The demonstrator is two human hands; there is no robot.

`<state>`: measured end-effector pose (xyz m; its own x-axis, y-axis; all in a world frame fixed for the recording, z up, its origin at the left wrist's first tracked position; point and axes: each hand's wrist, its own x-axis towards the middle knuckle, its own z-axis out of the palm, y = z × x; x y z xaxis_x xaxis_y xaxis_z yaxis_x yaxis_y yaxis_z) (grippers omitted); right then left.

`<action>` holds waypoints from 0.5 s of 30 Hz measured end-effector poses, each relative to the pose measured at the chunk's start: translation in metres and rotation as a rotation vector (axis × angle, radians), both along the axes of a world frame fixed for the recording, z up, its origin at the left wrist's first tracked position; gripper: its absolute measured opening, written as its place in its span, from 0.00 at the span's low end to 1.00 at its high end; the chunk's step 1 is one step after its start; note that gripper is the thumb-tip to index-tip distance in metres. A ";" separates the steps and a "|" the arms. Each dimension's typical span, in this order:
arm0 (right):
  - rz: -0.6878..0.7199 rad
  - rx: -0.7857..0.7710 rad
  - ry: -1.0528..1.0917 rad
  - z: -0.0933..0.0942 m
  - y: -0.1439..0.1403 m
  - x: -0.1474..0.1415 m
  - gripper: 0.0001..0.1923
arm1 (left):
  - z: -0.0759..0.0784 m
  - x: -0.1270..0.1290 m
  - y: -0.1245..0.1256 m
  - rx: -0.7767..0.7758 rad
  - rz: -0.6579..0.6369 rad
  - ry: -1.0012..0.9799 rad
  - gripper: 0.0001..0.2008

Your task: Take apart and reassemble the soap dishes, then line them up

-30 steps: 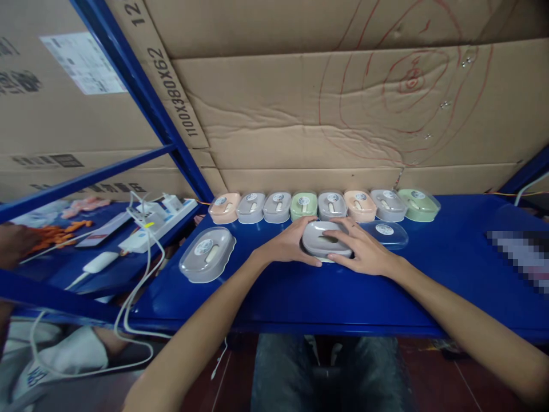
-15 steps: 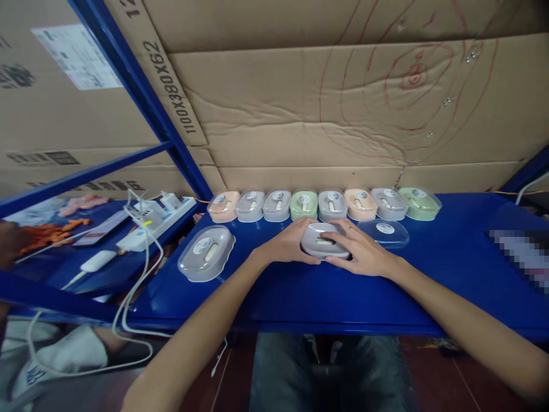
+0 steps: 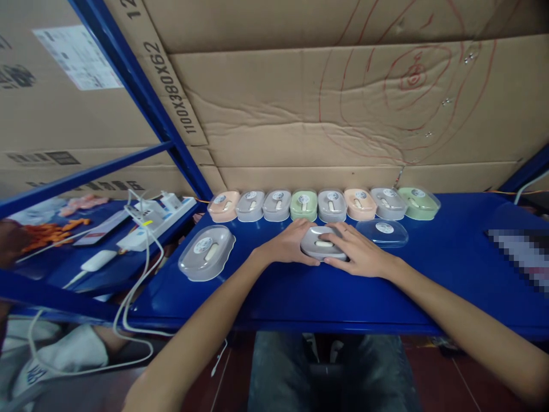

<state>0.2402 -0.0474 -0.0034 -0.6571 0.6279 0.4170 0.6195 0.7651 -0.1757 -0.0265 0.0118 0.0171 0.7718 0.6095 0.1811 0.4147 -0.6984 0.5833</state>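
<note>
Between both sets of fingers sits a grey box [image 3: 322, 245], flat on the blue shelf [image 3: 300, 292], centre front. Left hand [image 3: 288, 246] cups its left end, right hand [image 3: 358, 252] wraps the right end with fingers [image 3: 338, 233] laid over the top; both grasping it, not clenched tight, not released.

Handling, judged: small hard plastic, light, stiff shell, smooth and a bit slippery, lid may pop or shift if squeezed unevenly. Best hold looks like the two short ends, or thumb on the near side and fingers over the top.

Just beyond the fingertips: row of closed boxes [image 3: 332, 205] against the cardboard wall [image 3: 300, 126], touching side by side. Count eight: two peach, four grey, two green. Just right of the right fingers: one clear lid [image 3: 383, 232] lying flat with a round sticker. Well left of the left fingers: one more grey box [image 3: 206, 253] with clear lid, near the shelf's edge, so two grey boxes out front.

Further left, on the next shelf: white power strip [image 3: 156, 220] with cables, orange bits too blurred to tell. Right edge has a pixelated patch.
</note>
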 end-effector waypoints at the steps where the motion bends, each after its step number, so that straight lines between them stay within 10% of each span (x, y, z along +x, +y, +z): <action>1: 0.001 -0.001 -0.004 0.000 0.000 0.000 0.27 | 0.000 0.000 0.000 0.002 -0.004 0.004 0.39; 15: 0.013 -0.044 0.057 0.012 -0.001 0.002 0.30 | 0.002 0.001 -0.004 0.022 0.053 0.059 0.44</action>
<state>0.2427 -0.0488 0.0085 -0.6414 0.6377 0.4265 0.5972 0.7640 -0.2442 -0.0259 0.0077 0.0189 0.7484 0.6461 0.1501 0.4844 -0.6870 0.5416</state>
